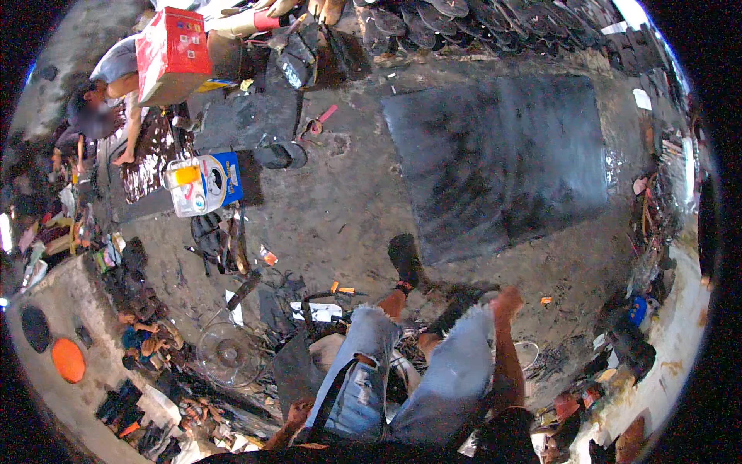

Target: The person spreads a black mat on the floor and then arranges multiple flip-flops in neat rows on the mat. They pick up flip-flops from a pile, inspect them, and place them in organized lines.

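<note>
Rubber sheet (495, 162) lies flat on stained concrete floor (348, 209).

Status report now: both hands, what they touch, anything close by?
Left hand low beside thigh, grip unclear. Right hand closed, raised beside knee. Black sheet on floor ahead.

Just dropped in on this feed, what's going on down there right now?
A person in torn jeans sits over a cluttered, dirty floor. The right hand is raised near the right knee, seemingly closed; whether it holds anything is unclear. The left hand is low beside the left thigh, by a dark strap. A large dark sheet lies ahead. Another person works at upper left, near a red box.
</note>
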Available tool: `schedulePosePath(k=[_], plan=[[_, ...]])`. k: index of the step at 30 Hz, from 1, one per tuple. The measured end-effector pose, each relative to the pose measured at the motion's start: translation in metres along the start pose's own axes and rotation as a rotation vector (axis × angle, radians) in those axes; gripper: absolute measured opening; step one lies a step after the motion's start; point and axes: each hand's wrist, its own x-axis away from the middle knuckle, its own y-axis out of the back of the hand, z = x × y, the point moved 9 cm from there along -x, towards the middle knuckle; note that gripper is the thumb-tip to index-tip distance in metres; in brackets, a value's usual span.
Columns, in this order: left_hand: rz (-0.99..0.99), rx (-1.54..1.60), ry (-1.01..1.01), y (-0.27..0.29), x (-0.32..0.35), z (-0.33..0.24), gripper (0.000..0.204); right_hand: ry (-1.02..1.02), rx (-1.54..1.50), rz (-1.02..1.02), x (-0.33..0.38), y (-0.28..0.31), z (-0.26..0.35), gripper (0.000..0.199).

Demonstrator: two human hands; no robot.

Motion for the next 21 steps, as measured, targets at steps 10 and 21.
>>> schedulePosePath(k=[10, 21], plan=[[0.013, -0.243, 0.066, 0.040, -0.013, -0.117, 0.023, 0.109, -1.366, 0.257, 0.146, -0.064, 0.083, 0.018], [0.087, 0.005, -0.461, 0.087, -0.079, -0.504, 0.011, -0.330, -1.643, 0.278, 0.184, 0.063, 0.267, 0.017]])
